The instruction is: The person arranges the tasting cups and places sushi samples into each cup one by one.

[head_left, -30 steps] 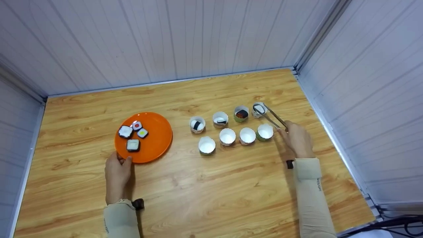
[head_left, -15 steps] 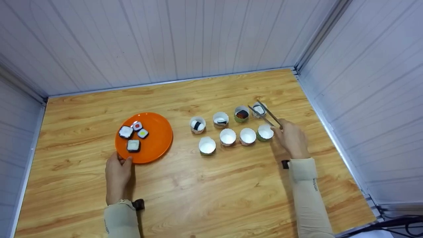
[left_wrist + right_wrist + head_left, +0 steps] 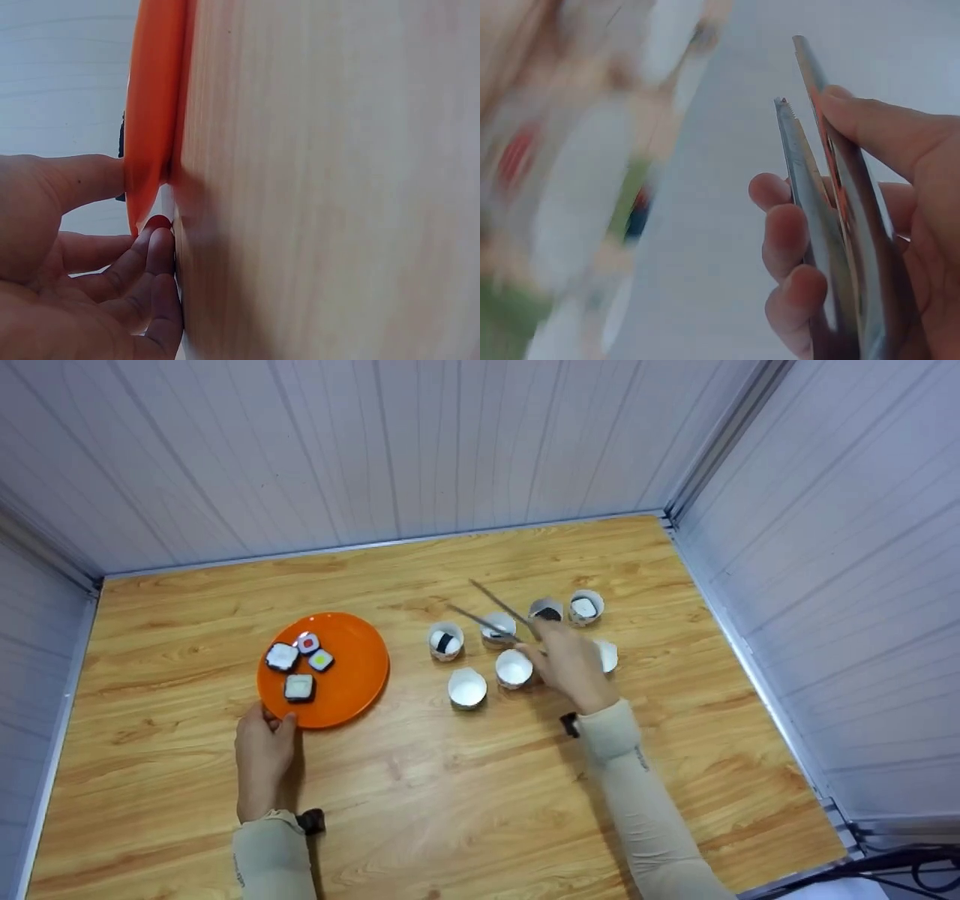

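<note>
My left hand [image 3: 264, 750] grips the near-left rim of an orange plate [image 3: 349, 682], thumb on top and fingers beneath, as the left wrist view shows. Four pieces would be several: sushi pieces [image 3: 299, 688] lie on the plate's left half. In my right hand [image 3: 570, 664] I hold metal tongs [image 3: 840, 225], their arms spread and nothing between the tips. The tongs pass over the back row of paper cups. A white sushi piece [image 3: 583, 607] sits in the far-right cup [image 3: 592, 621], and one with a black band [image 3: 445, 642] in the leftmost back cup.
Front-row paper cups include a white one [image 3: 467, 688] and another [image 3: 514, 669]; my right hand hides part of that row. Panel walls [image 3: 315, 457] bound the wooden table [image 3: 420, 802] at the back and sides. Dark cables [image 3: 862, 862] lie at the lower right.
My right hand has carried the tongs left from the far-right cup, leaving the white sushi piece in it. The left hand stays on the plate rim.
</note>
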{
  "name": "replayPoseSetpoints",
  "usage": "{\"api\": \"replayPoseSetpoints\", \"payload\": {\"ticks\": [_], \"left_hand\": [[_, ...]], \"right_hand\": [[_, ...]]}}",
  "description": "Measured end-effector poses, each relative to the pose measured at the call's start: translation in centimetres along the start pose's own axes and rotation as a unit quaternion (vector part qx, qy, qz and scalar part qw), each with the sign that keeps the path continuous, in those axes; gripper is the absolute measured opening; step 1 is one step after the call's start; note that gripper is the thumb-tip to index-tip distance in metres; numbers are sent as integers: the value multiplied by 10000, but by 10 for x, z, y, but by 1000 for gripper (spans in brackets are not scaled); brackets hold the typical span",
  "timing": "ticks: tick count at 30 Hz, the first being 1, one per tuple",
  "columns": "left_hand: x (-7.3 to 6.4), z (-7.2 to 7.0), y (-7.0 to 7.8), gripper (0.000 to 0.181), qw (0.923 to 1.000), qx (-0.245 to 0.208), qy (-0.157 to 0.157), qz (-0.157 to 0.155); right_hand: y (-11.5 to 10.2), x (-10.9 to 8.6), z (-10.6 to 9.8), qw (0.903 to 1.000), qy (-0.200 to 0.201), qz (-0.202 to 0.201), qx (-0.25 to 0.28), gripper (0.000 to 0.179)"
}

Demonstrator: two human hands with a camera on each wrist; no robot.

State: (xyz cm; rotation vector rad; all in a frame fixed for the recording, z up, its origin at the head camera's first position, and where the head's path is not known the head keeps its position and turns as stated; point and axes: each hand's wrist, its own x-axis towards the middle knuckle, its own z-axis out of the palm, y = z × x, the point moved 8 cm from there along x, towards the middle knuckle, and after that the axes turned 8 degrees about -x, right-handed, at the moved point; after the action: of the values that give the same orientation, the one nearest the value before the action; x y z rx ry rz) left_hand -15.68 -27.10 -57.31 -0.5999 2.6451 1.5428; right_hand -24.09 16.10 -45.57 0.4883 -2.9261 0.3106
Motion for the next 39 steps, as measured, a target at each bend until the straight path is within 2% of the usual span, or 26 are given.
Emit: {"api": "replayPoseSetpoints", "payload": {"ticks": [4,8,11,15,19,24,33,39], "left_hand": [[1,-1,-3,25,9999,6,-40,-109],[1,0,-3,24,10000,21,-23,-58],[1,0,-2,23,10000,20,12,0],[1,1,-1,26,10000,-36,3,-15],[1,2,0,28,10000,-82,-12,33],[1,-1,0,28,9998,-44,129,108],[1,-2,0,31,9999,-45,126,78],[2,-1,0,32,9999,-50,98,52]], "right_hand": [[-52,7,13,9980,-183,-610,37,45],[-100,12,28,9910,-424,-1265,72,48],[-127,15,40,9854,-696,-1551,129,48],[-152,18,57,9794,-1090,-1694,107,47],[-172,19,73,9745,-1319,-1807,161,44],[-190,20,92,9714,-1470,-1867,11,38],[-198,21,107,9711,-1459,-1826,-481,34],[-199,22,111,9705,-1463,-1844,-515,30]]}}
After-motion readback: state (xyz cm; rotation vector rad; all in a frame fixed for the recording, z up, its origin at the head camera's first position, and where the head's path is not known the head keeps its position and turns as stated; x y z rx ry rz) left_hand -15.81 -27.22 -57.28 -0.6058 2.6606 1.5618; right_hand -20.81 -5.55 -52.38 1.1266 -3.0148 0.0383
